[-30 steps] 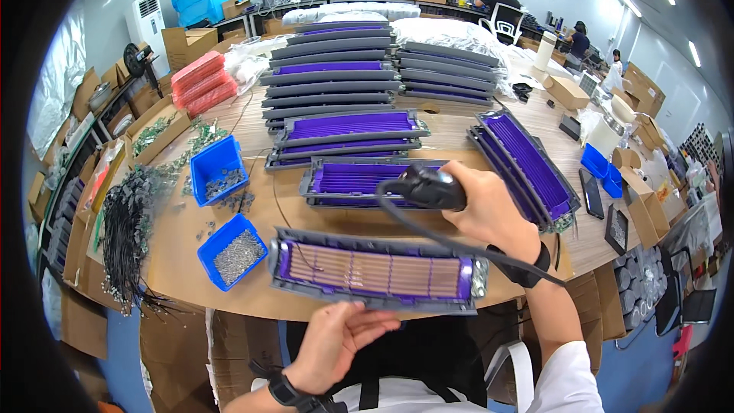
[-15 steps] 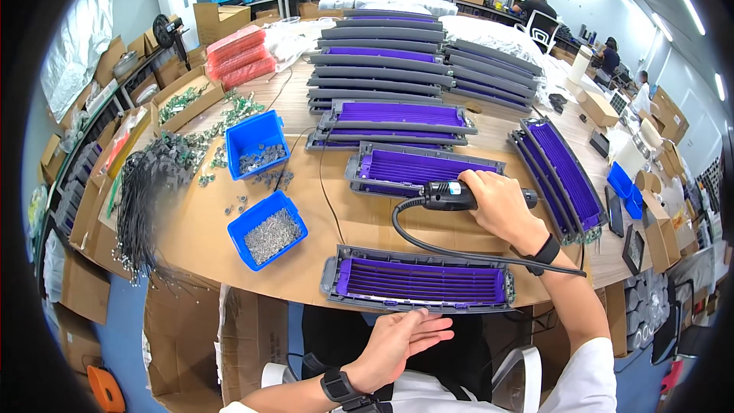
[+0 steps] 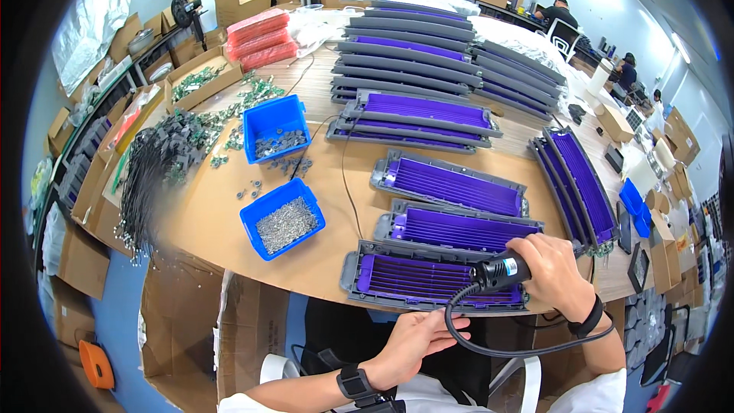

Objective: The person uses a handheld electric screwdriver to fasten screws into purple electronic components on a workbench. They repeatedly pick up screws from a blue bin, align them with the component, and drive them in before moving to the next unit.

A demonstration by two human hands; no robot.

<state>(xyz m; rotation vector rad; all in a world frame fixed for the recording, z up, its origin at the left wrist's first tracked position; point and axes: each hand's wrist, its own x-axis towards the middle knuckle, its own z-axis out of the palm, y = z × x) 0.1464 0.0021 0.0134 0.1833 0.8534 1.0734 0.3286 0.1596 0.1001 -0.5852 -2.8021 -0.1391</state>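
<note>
At lower centre, the stiff, seemingly light grey-framed purple slatted plastic panel [image 3: 436, 279] is best gripped by its rim; the right hand [image 3: 552, 271] is clenched round a black corded electric screwdriver [image 3: 501, 270], the left hand [image 3: 413, 342] spread loose beneath.

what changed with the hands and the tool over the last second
The right hand brought the corded black tool down from above the middle panels to the nearest purple panel at the table edge, still gripping it. The left hand stays open just below that panel. The blue bins are unmoved.

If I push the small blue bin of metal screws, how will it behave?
The small blue plastic bin will probably slide, not tip: it looks low and wide on the smooth wooden table. It is likely heavy for its size, being filled with small metal screws.
</note>
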